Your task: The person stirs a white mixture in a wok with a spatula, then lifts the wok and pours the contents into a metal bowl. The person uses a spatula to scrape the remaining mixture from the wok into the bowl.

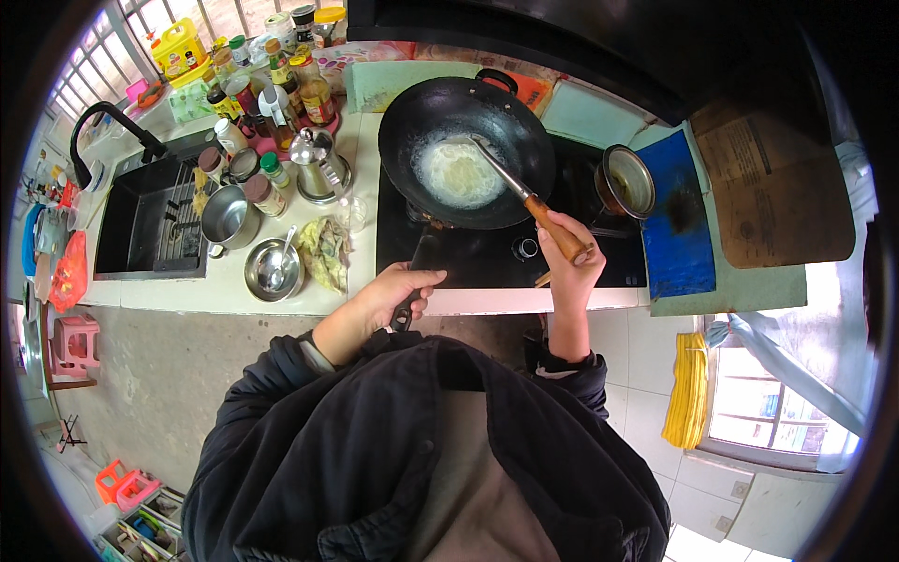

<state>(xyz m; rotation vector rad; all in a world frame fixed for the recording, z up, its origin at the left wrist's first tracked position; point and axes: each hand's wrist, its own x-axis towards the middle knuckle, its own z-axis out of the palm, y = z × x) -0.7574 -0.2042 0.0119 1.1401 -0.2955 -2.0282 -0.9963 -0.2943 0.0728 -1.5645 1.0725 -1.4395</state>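
A black wok [400,140] sits tilted toward me over the left part of the black stove top [463,260]. Pale, frothy food [462,174] lies in its bottom; I cannot tell what it is. My left hand [402,291] is closed around the wok's long black handle [423,253]. In my right hand [572,256] is the wooden handle of a metal spatula [502,168], whose head is partly hidden in the food. A metal pot [625,183] with liquid in it stands on the stove to the right of the wok.
Left of the stove are a crumpled cloth [324,253], a steel bowl [274,270] with a spoon, a steel pot [230,218] and a metal kettle [319,168]. Several bottles and jars crowd behind them. Further left is a black sink [147,232]. A range hood [562,49] overhangs the back.
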